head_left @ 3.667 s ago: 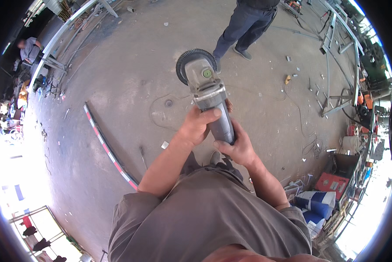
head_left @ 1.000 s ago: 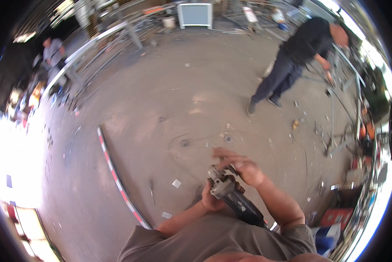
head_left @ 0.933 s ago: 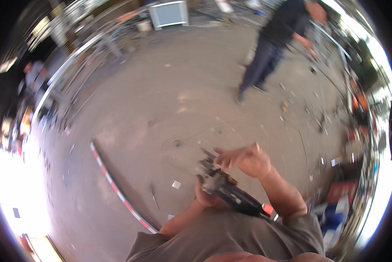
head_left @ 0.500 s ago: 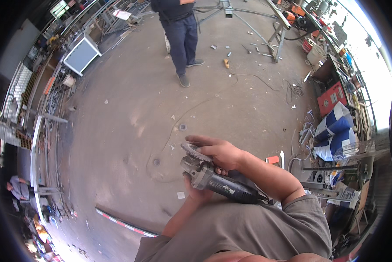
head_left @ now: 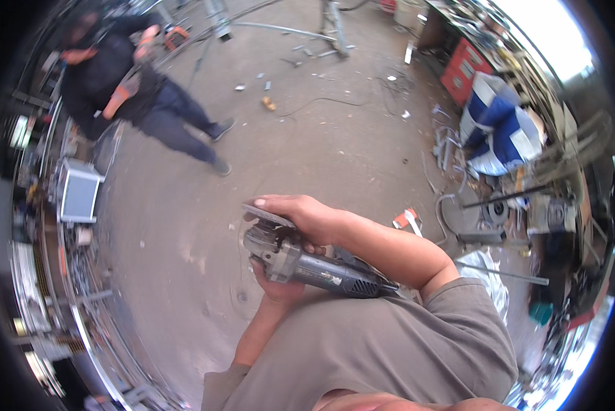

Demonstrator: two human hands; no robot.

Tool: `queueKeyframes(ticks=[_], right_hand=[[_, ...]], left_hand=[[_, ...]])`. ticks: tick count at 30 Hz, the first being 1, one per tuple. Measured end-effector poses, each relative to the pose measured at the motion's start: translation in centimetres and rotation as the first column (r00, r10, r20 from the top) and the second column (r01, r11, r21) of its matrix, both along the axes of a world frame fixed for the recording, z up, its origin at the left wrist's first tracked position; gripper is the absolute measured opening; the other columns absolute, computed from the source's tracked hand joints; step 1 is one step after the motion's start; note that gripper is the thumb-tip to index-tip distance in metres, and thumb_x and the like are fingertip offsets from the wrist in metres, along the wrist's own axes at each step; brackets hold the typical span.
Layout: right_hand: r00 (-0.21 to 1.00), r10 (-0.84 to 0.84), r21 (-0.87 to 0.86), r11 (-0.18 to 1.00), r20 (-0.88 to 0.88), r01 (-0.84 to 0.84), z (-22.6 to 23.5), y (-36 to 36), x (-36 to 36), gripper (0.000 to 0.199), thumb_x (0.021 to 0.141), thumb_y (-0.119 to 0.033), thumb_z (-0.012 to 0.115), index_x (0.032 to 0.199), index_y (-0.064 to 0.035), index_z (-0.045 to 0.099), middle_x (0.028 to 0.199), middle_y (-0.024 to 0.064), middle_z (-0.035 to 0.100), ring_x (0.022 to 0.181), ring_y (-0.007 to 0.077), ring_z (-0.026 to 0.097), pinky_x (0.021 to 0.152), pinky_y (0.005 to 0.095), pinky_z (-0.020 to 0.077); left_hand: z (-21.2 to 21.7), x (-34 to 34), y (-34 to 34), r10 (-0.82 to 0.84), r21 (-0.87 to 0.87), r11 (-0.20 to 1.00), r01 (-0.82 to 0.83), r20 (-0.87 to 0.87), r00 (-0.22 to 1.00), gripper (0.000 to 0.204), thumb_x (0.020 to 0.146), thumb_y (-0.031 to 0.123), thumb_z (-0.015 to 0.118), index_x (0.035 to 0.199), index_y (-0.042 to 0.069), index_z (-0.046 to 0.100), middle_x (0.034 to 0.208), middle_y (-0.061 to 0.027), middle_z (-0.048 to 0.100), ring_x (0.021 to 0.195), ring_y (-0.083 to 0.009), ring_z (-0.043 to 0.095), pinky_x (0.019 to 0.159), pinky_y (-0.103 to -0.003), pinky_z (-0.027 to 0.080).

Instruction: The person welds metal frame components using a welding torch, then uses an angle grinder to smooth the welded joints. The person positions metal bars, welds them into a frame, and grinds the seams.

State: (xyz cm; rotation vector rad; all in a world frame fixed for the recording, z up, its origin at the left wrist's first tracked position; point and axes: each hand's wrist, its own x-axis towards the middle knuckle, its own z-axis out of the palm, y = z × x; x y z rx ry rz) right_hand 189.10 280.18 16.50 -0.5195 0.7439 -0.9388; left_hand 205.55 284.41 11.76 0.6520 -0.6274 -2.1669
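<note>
An angle grinder (head_left: 331,272) with a dark body lies across my front, its gear head pointing left and its rear end toward my right elbow. My left hand (head_left: 280,290) wraps the gear head from below; most of its fingers are hidden behind the tool. On the upper side, my right hand (head_left: 309,218) grips the grinder's disc (head_left: 269,215), fingers stretched along the top face and others curled beneath near the body. The disc sits at the gear head, seen almost edge-on.
A person in dark clothes (head_left: 126,89) stands at the far left. Blue-and-white sacks (head_left: 503,140), a red box-shaped unit (head_left: 466,68) and scrap line the right side. An orange-handled object (head_left: 405,218) lies on the floor. A grey-white cabinet (head_left: 80,192) stands left.
My view has swung to the right, so the other person now appears farther left. The grinder and both hands sit slightly farther left in the picture, with the grip much the same.
</note>
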Motion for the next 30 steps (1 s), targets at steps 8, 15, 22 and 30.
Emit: queueKeyframes(ticks=[8,15,22,30], right_hand=[[0.911,-0.305,-0.069,0.939,0.278,0.336,-1.2,-0.1,-16.6,0.066,0.102,-0.029,0.049,0.159,0.0016,0.042,0.145,0.0126,0.06,0.102,0.0176,0.069,0.075,0.0274,0.0605],[0.8,-0.585,0.076,0.811,0.131,0.58,-3.7,-5.5,-30.3,0.053,0.108,-0.027,0.053,0.155,-0.0022,0.049,0.122,0.0151,0.07,0.058,0.014,0.061,0.04,0.0252,0.0513],[0.535,-0.814,0.174,0.574,0.226,0.8,-3.6,-14.3,-44.9,0.038,0.111,-0.029,0.054,0.141,-0.0065,0.058,0.091,0.0059,0.066,0.059,0.0109,0.055,0.048,0.0278,0.0455],[0.295,-0.953,0.188,0.304,0.073,0.934,-5.7,-15.4,-60.4,0.039,0.111,-0.029,0.056,0.146,-0.0116,0.056,0.111,-0.0001,0.068,0.087,0.0112,0.061,0.067,0.0284,0.0442]], left_hand=[[1.3,-16.1,-7.5,-0.4,-0.115,0.906,0.407,0.083,0.913,0.088,0.087,0.083,0.038,0.118,0.003,0.056,0.097,-0.0121,0.062,0.091,-0.0268,0.062,0.087,-0.044,0.052],[-4.2,-29.6,-16.8,-0.691,-0.182,0.721,0.668,-0.126,0.712,0.104,0.087,0.091,0.042,0.14,0.002,0.051,0.114,-0.0169,0.066,0.109,-0.0334,0.065,0.1,-0.048,0.052],[-5.0,-46.1,-27.1,-0.753,-0.058,0.606,0.794,-0.365,0.548,0.106,0.082,0.096,0.048,0.143,0.009,0.051,0.12,-0.0174,0.065,0.118,-0.0363,0.062,0.108,-0.053,0.046],[-4.6,-61.7,-35.1,-0.64,0.037,0.641,0.767,-0.527,0.56,0.099,0.085,0.092,0.051,0.141,0.01,0.052,0.11,-0.0156,0.069,0.116,-0.0327,0.064,0.117,-0.051,0.038]])
